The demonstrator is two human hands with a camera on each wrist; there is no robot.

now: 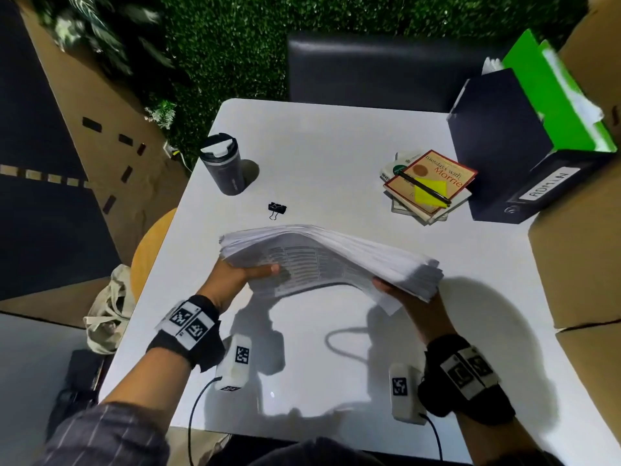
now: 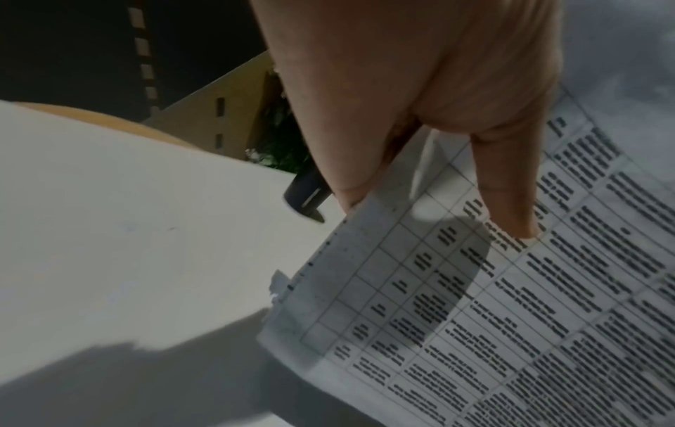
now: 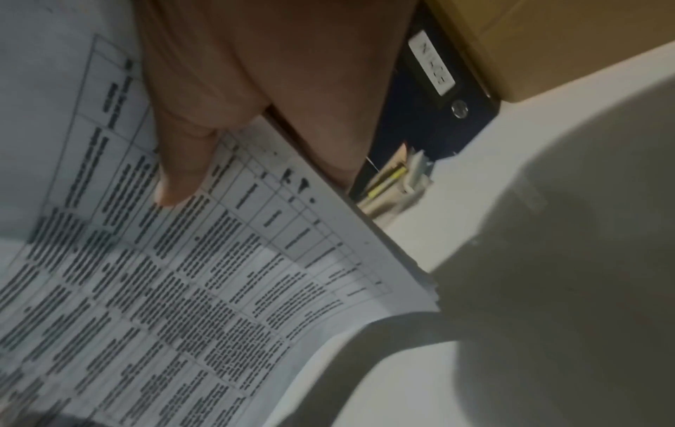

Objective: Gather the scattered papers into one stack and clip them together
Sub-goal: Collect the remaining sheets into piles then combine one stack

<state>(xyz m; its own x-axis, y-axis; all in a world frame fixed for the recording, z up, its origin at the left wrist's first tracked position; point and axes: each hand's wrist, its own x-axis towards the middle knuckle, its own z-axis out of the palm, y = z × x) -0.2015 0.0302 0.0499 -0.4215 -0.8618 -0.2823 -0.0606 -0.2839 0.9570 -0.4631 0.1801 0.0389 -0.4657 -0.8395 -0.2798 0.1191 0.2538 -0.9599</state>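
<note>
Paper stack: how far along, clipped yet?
Gathering looks done: the thick white paper stack is one bundle, lifted off the white table. In hand: left hand and right hand grip its ends, edges still ragged. Left: squaring up and clipping; the black binder clip lies unused.

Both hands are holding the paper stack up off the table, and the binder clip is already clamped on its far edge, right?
Not quite. Both hands, left and right, do hold the paper stack above the table, but the binder clip lies loose on the table beyond the stack, not on it. The head view shows this.
</note>
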